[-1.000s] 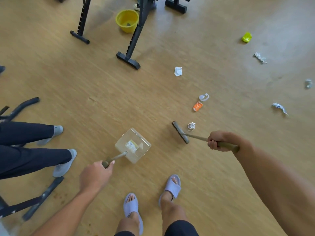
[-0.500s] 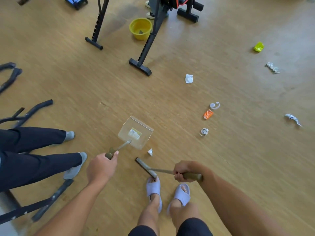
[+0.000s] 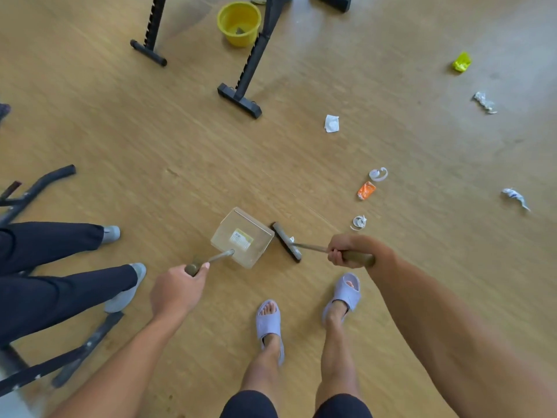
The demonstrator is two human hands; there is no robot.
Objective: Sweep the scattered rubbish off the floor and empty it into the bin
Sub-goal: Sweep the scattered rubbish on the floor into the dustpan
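My left hand grips the handle of a clear plastic dustpan that rests on the wooden floor. My right hand holds a short broom, its dark head right beside the pan's open side. A small white scrap sits at the broom head. Rubbish lies scattered to the right: a white coil, an orange wrapper, a white tape ring, a white square packet, crumpled wrappers and a yellow-green piece. A yellow bin stands far ahead.
Black exercise-rack legs stand in front of the bin. Another person's dark-trousered legs and grey shoes are at the left, over black metal bars. My own feet in lilac slippers are just below the pan.
The broom swept back to my feet with a white scrap, then forward again to the pan's right edge. The dustpan shifted slightly right. The view moved closer to the floor.
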